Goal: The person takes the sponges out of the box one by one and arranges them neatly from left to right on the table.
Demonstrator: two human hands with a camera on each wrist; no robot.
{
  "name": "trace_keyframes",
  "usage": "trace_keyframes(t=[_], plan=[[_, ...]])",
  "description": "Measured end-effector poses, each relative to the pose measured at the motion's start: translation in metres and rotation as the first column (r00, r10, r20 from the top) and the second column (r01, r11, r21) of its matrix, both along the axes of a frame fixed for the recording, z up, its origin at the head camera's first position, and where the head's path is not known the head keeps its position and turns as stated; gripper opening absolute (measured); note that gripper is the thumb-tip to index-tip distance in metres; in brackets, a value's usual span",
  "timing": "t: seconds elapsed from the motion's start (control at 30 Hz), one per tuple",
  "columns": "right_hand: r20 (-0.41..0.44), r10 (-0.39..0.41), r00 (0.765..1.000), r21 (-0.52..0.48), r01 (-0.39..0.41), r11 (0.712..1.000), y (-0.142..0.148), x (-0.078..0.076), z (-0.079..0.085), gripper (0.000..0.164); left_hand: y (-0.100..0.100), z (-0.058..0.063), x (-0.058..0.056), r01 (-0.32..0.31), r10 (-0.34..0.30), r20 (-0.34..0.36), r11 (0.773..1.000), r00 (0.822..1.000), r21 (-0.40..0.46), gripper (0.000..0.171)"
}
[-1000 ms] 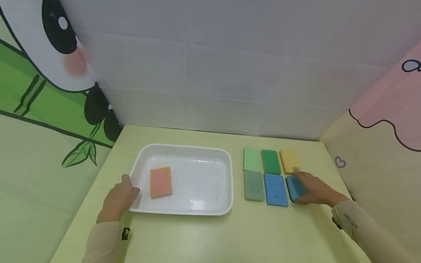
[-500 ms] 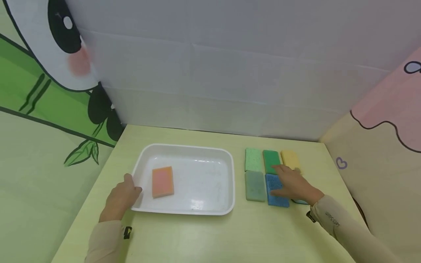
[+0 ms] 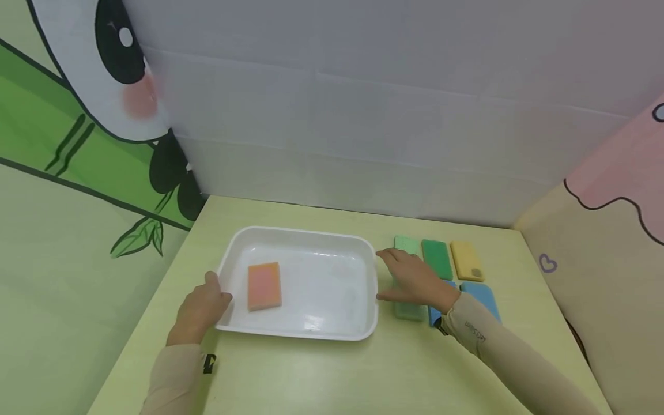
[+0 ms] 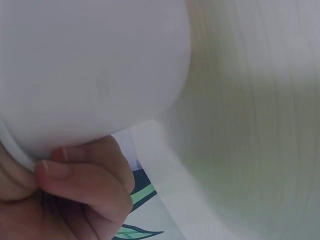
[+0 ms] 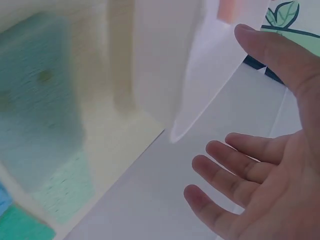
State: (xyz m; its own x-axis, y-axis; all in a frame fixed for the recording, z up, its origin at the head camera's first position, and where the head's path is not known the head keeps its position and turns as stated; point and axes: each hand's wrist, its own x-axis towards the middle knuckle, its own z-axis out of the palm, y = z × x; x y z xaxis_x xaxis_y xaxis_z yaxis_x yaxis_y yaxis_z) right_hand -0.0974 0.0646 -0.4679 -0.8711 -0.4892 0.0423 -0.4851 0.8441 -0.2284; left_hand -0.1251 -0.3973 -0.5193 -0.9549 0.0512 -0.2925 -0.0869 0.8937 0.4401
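Observation:
A white tray (image 3: 332,305) lies on the table with one pink-and-orange sponge (image 3: 264,286) in its left half. My left hand (image 3: 201,309) holds the tray's left rim; in the left wrist view its curled fingers (image 4: 82,182) are under the rim. My right hand (image 3: 415,280) is spread beside the right rim, fingers apart and nothing in the palm, as the right wrist view also shows. Beneath it, partly covered, are a light green sponge (image 3: 407,244), a grey-green sponge (image 3: 410,312) and a speckled blue sponge (image 3: 433,315).
Right of these lie a dark green sponge (image 3: 437,259), a yellow sponge (image 3: 467,260) with a dark spot, and another blue sponge (image 3: 482,297), partly behind the sleeve. A pale wall (image 3: 363,127) bounds the table (image 3: 321,374) at the back, with painted side walls left and right.
My right hand has left the blue sponge at the right and moved left across the sponges to the tray's right rim. My left hand has kept its hold on the left rim.

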Motion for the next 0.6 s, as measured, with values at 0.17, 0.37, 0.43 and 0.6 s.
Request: trace_keyframes(t=[0.17,0.37,0.43,0.6], plan=[[0.021,0.038,0.999,0.009,-0.038,0.999,-0.026,-0.012,0.007,0.092,0.003,-0.002,0.0,-0.007,0.007,-0.016,1.0,1.0,-0.001,0.043],[0.031,0.097,0.995,0.061,-0.098,0.993,-0.054,-0.033,0.007,0.096,0.012,-0.001,-0.002,-0.019,0.019,-0.029,1.0,0.999,0.005,0.043],[0.046,0.109,0.993,0.078,-0.112,0.991,-0.065,-0.039,0.007,0.097,0.015,-0.001,-0.002,-0.023,0.024,-0.029,1.0,0.999,0.005,0.043],[0.055,0.15,0.987,0.119,-0.156,0.981,-0.098,-0.054,0.007,0.101,0.019,-0.003,-0.003,-0.045,0.044,-0.045,0.999,0.998,-0.002,0.04]])
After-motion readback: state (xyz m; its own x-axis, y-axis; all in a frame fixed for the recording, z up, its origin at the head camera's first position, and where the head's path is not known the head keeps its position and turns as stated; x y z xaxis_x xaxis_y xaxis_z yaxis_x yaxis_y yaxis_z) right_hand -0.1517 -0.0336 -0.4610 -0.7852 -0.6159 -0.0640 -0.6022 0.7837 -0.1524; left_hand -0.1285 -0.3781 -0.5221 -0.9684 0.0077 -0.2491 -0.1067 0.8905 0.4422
